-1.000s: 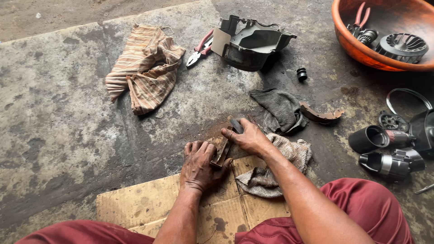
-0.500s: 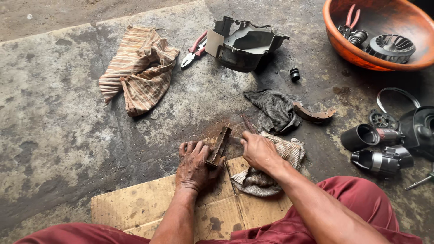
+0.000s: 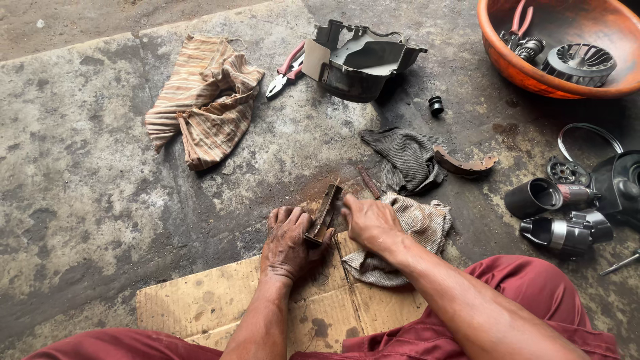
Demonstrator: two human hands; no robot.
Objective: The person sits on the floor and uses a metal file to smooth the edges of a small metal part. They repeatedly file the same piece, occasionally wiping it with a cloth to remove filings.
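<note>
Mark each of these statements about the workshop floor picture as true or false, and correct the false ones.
1. The left hand holds a curved brake shoe on edge. True.
2. The pliers lie inside the orange basin. False: these red-handled pliers lie on the concrete beside the grey plastic housing; a separate red-handled tool sits in the basin.
3. The right hand rests over a pale rag. True.
4. The striped cloth covers the cardboard. False: it lies apart on the concrete, far from the cardboard.
5. A second brake shoe lies beside a dark rag. True.
</note>
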